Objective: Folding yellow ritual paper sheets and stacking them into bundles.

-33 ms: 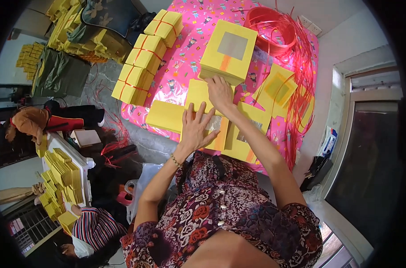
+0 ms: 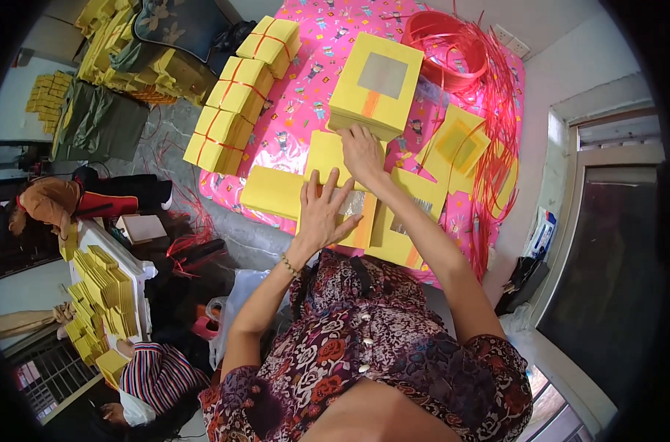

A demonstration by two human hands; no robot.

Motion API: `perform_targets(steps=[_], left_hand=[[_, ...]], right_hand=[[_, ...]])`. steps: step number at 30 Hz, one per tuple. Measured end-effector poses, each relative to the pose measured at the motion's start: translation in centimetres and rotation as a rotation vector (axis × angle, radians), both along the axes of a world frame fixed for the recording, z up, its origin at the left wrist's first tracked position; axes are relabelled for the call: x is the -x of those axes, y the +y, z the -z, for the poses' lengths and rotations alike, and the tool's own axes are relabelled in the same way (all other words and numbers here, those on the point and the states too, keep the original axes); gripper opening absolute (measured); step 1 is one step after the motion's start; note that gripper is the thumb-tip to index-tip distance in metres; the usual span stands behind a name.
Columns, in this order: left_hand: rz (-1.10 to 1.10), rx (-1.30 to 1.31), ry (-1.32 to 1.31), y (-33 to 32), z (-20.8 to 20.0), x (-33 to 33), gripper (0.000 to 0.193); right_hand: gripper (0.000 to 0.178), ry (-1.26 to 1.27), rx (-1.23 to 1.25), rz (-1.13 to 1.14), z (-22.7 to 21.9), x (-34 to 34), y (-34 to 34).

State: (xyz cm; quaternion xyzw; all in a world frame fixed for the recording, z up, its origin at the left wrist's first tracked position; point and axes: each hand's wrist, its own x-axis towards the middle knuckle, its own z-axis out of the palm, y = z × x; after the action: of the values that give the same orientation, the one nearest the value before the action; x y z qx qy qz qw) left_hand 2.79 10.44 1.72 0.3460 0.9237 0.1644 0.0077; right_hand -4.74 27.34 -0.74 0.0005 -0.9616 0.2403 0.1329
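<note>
My left hand (image 2: 324, 210) lies palm down with fingers spread on a flat yellow card piece (image 2: 359, 230) that has a clear window and an orange stripe. My right hand (image 2: 364, 155) has its bent fingers together on the far part of another yellow card piece (image 2: 325, 153). Its fingertips reach the foot of a tall stack of yellow card pieces (image 2: 346, 77), whose top one has a grey window. What lies beneath those fingertips is hidden. Yellow card (image 2: 272, 193) also lies left of my left hand, and a windowed piece (image 2: 395, 239) rests under my right forearm.
Yellow bundles tied with red strips (image 2: 221, 140) line the left edge of the pink-covered table (image 2: 291, 121). A red strip coil (image 2: 438, 44) sits far right, its loose strands trailing nearer. At left, a person in brown (image 2: 51, 199) and one in stripes (image 2: 158, 376) are beside piled yellow card.
</note>
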Motion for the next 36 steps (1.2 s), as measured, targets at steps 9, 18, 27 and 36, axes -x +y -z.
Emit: perform_targets(steps=[9, 18, 27, 36], left_hand=[[0.012, 0.025, -0.03, -0.1, -0.3, 0.0, 0.076], [0.018, 0.036, -0.012, 0.1, -0.1, -0.4, 0.081], [-0.037, 0.073, -0.002, 0.6, -0.6, -0.9, 0.078], [-0.037, 0.097, -0.003, 0.7, -0.2, -0.9, 0.083]], right_hand=[[0.028, 0.039, 0.01, -0.006, 0.6, 0.2, -0.1], [0.025, 0.061, 0.031, -0.005, 0.8, -0.1, 0.0], [0.026, 0.043, 0.031, -0.009, 0.9, 0.1, 0.0], [0.029, 0.189, 0.105, -0.134, -1.7, -2.3, 1.5]])
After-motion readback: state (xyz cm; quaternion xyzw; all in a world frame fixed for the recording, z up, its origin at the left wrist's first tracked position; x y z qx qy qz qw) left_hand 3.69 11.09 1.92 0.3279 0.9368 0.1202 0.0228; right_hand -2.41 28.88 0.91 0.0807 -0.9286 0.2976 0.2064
